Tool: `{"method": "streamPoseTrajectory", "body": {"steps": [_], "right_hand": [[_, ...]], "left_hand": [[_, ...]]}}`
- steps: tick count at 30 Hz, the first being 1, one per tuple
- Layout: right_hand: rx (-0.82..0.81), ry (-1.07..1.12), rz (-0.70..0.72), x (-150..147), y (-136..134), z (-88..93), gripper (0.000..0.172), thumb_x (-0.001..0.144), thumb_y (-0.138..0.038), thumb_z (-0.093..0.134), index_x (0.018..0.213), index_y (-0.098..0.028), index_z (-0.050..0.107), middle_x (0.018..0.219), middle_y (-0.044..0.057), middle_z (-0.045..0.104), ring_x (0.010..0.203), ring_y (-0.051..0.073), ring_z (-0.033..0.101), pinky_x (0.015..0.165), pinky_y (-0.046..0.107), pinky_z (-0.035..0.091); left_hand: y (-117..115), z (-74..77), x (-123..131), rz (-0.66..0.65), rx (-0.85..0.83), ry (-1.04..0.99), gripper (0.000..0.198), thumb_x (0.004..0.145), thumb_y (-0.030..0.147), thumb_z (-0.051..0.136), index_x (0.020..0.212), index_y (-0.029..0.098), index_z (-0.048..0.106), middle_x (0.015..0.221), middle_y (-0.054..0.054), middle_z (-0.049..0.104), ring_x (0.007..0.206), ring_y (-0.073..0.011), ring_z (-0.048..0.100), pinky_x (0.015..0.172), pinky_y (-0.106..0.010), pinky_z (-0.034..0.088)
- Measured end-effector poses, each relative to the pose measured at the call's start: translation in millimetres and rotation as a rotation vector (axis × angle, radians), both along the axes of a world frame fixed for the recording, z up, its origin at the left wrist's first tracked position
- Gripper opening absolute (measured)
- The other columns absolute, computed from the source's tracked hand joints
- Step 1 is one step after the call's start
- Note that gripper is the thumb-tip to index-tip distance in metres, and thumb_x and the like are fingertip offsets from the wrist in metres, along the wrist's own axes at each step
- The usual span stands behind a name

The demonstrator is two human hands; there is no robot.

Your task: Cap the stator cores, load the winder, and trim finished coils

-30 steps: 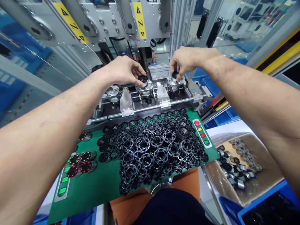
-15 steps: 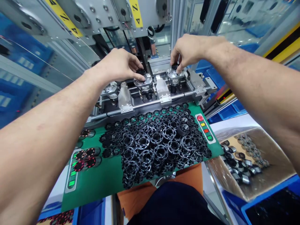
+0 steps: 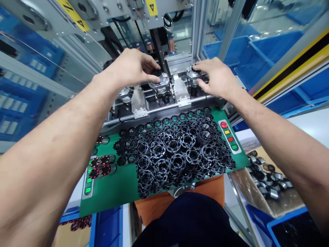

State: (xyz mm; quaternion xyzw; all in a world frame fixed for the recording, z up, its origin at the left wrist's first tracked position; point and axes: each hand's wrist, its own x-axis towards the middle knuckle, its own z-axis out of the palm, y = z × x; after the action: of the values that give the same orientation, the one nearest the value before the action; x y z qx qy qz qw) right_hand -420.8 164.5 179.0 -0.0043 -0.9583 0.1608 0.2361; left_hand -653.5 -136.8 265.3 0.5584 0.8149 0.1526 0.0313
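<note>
Workshop bay before me: grey metal machinery [image 3: 108, 15], clear panels; smooth green board [image 3: 115, 188] bearing heaped, glossy black toothed rings [image 3: 177, 161].

Head view, item: black ring-shaped core [image 3: 157, 73], seated in the middle silvery metal fixture [image 3: 162, 88]; left hand [image 3: 135, 67] curled closed on it, thumb against fingers' far side.

Item: right hand [image 3: 218, 75], loosely open, holding nothing, fingertips at the right-hand silvery metal fixture [image 3: 190, 73].
</note>
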Motion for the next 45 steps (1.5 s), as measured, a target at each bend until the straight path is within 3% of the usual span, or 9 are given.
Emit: {"method": "streamPoseTrajectory", "body": {"steps": [6, 12, 16, 21, 26, 30, 36, 40, 45], "right_hand": [[0.048, 0.011, -0.057, 6, -9, 7.6, 0.052, 0.098, -0.036, 0.081, 0.149, -0.039, 0.086, 0.153, 0.002, 0.088, 0.146, 0.045, 0.07, 0.133, 0.077, 0.055], [0.136, -0.097, -0.09, 10, -13, 18.9, 0.056, 0.105, -0.025, 0.077, 0.162, -0.025, 0.081, 0.167, 0.011, 0.082, 0.151, 0.037, 0.069, 0.135, 0.061, 0.053], [0.19, -0.156, -0.141, 16, -23, 29.0, 0.055, 0.109, -0.017, 0.081, 0.164, -0.012, 0.08, 0.169, 0.021, 0.079, 0.156, 0.032, 0.068, 0.137, 0.053, 0.049], [0.189, -0.175, -0.175, 21, -39, 45.9, 0.048, 0.109, -0.013, 0.079, 0.156, -0.019, 0.082, 0.169, 0.02, 0.079, 0.16, 0.037, 0.069, 0.14, 0.064, 0.05], [0.318, -0.349, -0.217, 9, -96, 106.2, 0.022, 0.097, -0.024, 0.093, 0.119, -0.024, 0.089, 0.112, 0.007, 0.09, 0.133, 0.042, 0.082, 0.132, 0.081, 0.055], [0.34, -0.214, 0.081, 9, -231, 142.1, 0.035, 0.108, -0.019, 0.076, 0.139, -0.025, 0.091, 0.114, 0.007, 0.091, 0.109, 0.031, 0.086, 0.125, 0.06, 0.068], [0.402, -0.437, 0.189, -20, -398, 64.8, 0.032, 0.081, -0.02, 0.102, 0.112, -0.014, 0.095, 0.1, 0.016, 0.087, 0.105, 0.04, 0.086, 0.102, 0.054, 0.074], [0.382, -0.467, 0.14, -45, -419, 12.4, 0.029, 0.08, -0.026, 0.104, 0.102, -0.014, 0.092, 0.1, 0.021, 0.086, 0.111, 0.047, 0.087, 0.099, 0.056, 0.074], [0.361, -0.458, 0.12, -50, -416, 14.0, 0.023, 0.089, -0.032, 0.099, 0.1, -0.015, 0.087, 0.098, 0.02, 0.085, 0.111, 0.046, 0.088, 0.102, 0.056, 0.074]], "left_hand": [[-24, -17.4, 50, -0.031, -0.035, 0.257, 0.086, 0.121, 0.07, 0.063, 0.171, 0.0, 0.068, 0.169, -0.022, 0.076, 0.163, -0.0475, 0.07, 0.14, -0.075, 0.052], [-34, -58.5, 83, 0.071, -0.013, 0.12, 0.095, 0.108, 0.051, 0.069, 0.189, 0.007, 0.048, 0.199, -0.023, 0.045, 0.185, -0.0448, 0.046, 0.157, -0.063, 0.033], [-66, -27.2, 89, 0.124, 0.151, 0.068, 0.097, 0.108, 0.059, 0.062, 0.193, 0.016, 0.044, 0.204, -0.008, 0.039, 0.192, -0.032, 0.034, 0.163, -0.049, 0.023], [-196, -0.4, 157, 0.419, 0.478, 0.118, 0.066, 0.109, 0.062, 0.075, 0.169, 0.034, 0.073, 0.194, -0.001, 0.056, 0.185, -0.0317, 0.046, 0.16, -0.062, 0.033], [-311, -73.2, 215, 0.667, 0.526, 0.081, 0.033, 0.11, 0.054, 0.081, 0.136, 0.035, 0.088, 0.18, -0.003, 0.069, 0.176, -0.0389, 0.053, 0.154, -0.075, 0.039], [-318, -117.9, 214, 0.642, 0.436, -0.005, 0.026, 0.107, 0.043, 0.086, 0.129, 0.031, 0.09, 0.169, -0.009, 0.076, 0.164, -0.0396, 0.063, 0.145, -0.07, 0.049], [-275, -111.0, 199, 0.602, 0.15, -0.072, 0.03, 0.109, 0.032, 0.081, 0.136, 0.021, 0.087, 0.157, -0.019, 0.079, 0.158, -0.0473, 0.063, 0.138, -0.07, 0.049], [-258, -116.2, 193, 0.62, 0.137, -0.118, 0.03, 0.107, 0.026, 0.079, 0.132, 0.013, 0.086, 0.147, -0.025, 0.082, 0.156, -0.0515, 0.061, 0.138, -0.072, 0.045], [-263, -114.2, 191, 0.626, 0.262, -0.208, 0.015, 0.104, 0.019, 0.081, 0.117, 0.016, 0.085, 0.141, -0.021, 0.083, 0.157, -0.0494, 0.064, 0.142, -0.072, 0.044]]}}
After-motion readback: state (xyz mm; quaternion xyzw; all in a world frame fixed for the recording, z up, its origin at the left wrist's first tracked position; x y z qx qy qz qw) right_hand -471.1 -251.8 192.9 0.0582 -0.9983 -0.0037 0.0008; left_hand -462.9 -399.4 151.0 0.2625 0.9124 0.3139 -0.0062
